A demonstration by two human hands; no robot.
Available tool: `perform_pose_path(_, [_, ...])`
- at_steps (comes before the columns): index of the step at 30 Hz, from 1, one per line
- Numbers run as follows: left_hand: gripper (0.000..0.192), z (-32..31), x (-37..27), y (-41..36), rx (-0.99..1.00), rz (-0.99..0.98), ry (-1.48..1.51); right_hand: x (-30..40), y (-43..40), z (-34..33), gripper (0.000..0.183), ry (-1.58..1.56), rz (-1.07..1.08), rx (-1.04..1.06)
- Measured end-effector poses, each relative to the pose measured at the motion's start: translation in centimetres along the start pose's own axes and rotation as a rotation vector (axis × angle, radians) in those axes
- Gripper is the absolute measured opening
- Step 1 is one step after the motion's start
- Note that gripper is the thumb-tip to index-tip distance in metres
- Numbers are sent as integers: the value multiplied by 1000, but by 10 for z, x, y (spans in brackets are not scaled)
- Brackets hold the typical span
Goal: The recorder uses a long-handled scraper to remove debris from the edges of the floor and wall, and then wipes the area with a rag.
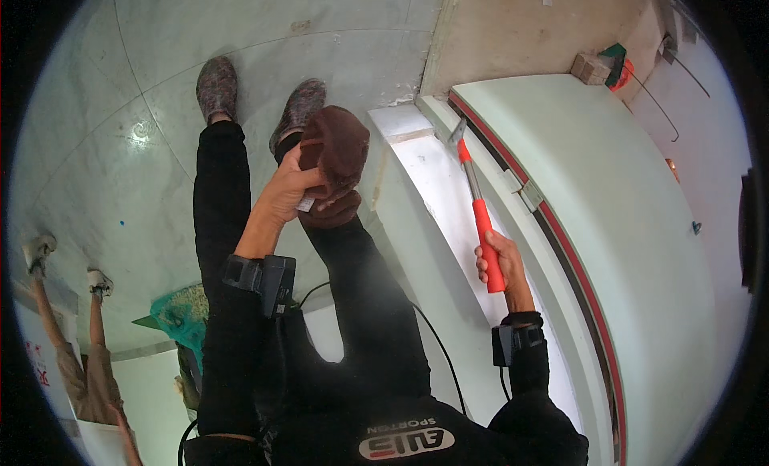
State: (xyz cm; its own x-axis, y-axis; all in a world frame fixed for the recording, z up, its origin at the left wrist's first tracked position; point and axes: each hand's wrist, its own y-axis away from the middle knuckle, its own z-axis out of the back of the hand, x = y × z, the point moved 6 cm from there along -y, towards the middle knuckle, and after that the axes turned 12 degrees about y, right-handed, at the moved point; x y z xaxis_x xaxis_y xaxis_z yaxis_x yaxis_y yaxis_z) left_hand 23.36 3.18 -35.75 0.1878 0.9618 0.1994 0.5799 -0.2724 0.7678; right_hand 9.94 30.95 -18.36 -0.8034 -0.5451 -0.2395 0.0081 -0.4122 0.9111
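My left hand (287,187) grips a bunched brown cloth (336,154) with a small white tag, held above my lower leg. In my right hand (503,259) is a scraper (474,181) with a red grip, a bare metal shaft and a flat grey head. The scraper's head lies over the pale door frame (447,127), close to the hinge-side gap; whether it touches cannot be told. A pale green door (625,226) stands open to the right. Red trim (562,226) runs along its edge, near a metal hinge (530,196).
Another person's legs (96,322) are at the far left. A green mesh bag (180,316) sits beside my leg. Black cables (441,340) hang from my wrist devices. A block (591,68) lies at the door's far end, near bent metal rods (655,99). Pale tiles (138,184) cover the floor.
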Motion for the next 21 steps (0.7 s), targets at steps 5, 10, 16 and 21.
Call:
perform_pose_path(5, [48, 0, 4, -6, -66, -63, -18, -10, 1, 4, 34, -60, -17, -40])
perform_pose_path(10, [49, -3, 5, -5, -29, -25, -29, -14, -3, -7, 35, -118, -19, -69])
perform_pose_path(16, [50, 0, 6, -7, -11, -30, -50, -9, -23, -20, 34, -95, 43, -94])
perform_pose_path(21, [51, 1, 5, -5, -19, 4, -65, -15, -17, -30, 33, -90, 35, -132])
